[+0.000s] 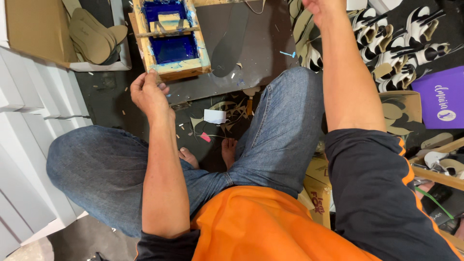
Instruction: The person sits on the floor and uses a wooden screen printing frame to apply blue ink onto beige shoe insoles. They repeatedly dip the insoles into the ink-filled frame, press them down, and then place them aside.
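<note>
Fig.: head view, person seated cross-legged on the floor. The left hand (149, 93) is shown at approx. 10 o'clock of the frame, fingers curled together w/ thumb and forefinger tips closed, possibly on a small scrap; what is pinched, if anything, cannot be told. Just beside it, at 1 o'clock from the knuckles, a wooden printing frame (170, 38) w/ blue ink is seen; its near corner is almost touching the fingertips, and its long axis is run 12–6 o'clock, tilted slightly toward 11. The frame is thus nearer the left hand by far.

The right hand (323, 6) is raised at 1 o'clock of the frame, cut off by the top edge, so its grip cannot be told; it is held over a fan of tan insoles (300, 24). A dark sole blank (232, 41) is laid on the dark mat (261, 53) betw. frame and right arm, its long axis approx. 1–7 o'clock, apart from both hands.

Also marked: stack of tan insoles (92, 36) in a tray at 11 o'clock; white boxes (29, 121) at 9; black-and-white sandals (401, 38) at 2; purple bag (442, 96) at 3; paper offcuts (227, 113) near the bare feet.
</note>
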